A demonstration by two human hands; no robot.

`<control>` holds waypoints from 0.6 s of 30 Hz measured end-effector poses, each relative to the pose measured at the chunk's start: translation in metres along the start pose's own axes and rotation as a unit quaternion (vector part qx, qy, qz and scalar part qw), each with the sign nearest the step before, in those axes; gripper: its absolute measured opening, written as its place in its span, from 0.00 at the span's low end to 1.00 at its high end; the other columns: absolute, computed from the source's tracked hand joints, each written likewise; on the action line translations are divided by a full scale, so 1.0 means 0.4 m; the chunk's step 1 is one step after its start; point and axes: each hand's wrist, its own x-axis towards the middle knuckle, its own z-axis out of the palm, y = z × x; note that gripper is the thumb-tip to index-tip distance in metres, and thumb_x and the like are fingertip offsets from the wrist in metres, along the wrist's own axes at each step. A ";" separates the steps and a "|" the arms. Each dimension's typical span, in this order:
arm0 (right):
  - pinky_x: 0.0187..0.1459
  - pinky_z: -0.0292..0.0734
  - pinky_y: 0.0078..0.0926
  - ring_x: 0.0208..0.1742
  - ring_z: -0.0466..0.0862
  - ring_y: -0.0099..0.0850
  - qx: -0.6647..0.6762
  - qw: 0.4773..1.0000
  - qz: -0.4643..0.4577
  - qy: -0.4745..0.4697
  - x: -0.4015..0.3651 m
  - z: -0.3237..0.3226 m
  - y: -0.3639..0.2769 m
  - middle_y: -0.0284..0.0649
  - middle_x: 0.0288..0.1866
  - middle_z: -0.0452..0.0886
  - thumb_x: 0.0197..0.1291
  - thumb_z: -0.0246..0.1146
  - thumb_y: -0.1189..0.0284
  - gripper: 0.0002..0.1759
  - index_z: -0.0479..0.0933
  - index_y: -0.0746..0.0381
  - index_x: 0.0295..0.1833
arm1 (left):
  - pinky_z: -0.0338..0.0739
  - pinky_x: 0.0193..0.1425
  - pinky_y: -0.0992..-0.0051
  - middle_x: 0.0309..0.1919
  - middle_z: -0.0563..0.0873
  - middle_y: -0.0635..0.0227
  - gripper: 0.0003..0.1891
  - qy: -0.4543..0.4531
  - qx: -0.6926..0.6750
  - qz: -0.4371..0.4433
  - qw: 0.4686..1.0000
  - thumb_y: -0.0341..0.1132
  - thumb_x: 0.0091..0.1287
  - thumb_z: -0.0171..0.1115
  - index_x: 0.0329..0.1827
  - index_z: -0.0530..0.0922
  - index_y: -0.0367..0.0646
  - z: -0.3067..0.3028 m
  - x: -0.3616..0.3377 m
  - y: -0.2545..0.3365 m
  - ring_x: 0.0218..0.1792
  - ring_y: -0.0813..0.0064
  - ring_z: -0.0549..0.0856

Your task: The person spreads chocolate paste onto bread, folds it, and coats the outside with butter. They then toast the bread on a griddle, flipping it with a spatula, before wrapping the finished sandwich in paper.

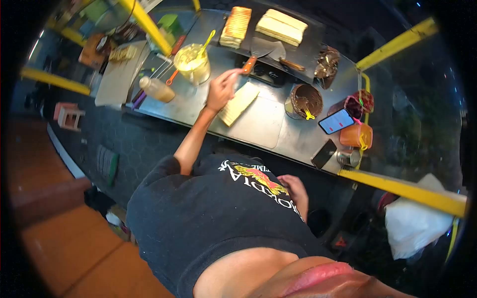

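My left hand [222, 90] reaches over the metal counter, its fingers closed at the end of the orange-brown handle of a spatula [250, 64]. The spatula's wide blade lies on the dark griddle plate. Just below this hand, a slab of pale ridged bread [239, 103] rests on the counter. A tub of yellow spread [194, 63] with a yellow-green utensil in it stands to the left of the hand. Close against the front of my black shirt is my right hand [295, 191], fingers loosely bent and apart, with nothing visible in it. Part of its fingers is hidden.
On the griddle plate [310, 62] sit toasted bread [236, 27], pale bread [281, 27] and a wooden-handled scraper [292, 64]. A chocolate tub [304, 101], a lit phone [336, 121], a dark phone [324, 154] and an orange container [356, 135] stand right; a squeeze bottle [157, 90], left. Yellow posts frame the stall.
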 end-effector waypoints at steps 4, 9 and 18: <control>0.25 0.79 0.22 0.22 0.82 0.27 -0.174 0.955 -0.117 -0.212 -0.049 0.071 -0.460 0.45 0.28 0.85 0.68 0.60 0.66 0.15 0.80 0.69 0.38 | 0.69 0.24 0.79 0.16 0.77 0.76 0.14 0.129 0.063 -0.143 0.979 0.38 0.77 0.52 0.49 0.84 0.39 -0.208 -0.155 -0.182 0.15 0.85 0.73; 0.24 0.75 0.16 0.23 0.80 0.20 -0.309 0.865 -0.337 -0.206 0.129 0.429 -0.851 0.34 0.29 0.82 0.73 0.55 0.58 0.21 0.80 0.66 0.39 | 0.76 0.42 0.78 0.33 0.83 0.68 0.16 0.342 0.017 -0.042 0.939 0.42 0.76 0.53 0.54 0.79 0.38 -0.237 -0.122 -0.280 0.33 0.79 0.81; 0.39 0.83 0.34 0.40 0.87 0.38 -0.749 0.538 -0.387 -0.023 0.508 1.005 -1.096 0.50 0.48 0.85 0.62 0.65 0.62 0.24 0.77 0.65 0.59 | 0.80 0.48 0.72 0.43 0.85 0.57 0.34 0.327 -0.050 -0.085 0.940 0.37 0.69 0.65 0.72 0.58 0.38 -0.252 -0.033 -0.290 0.44 0.72 0.84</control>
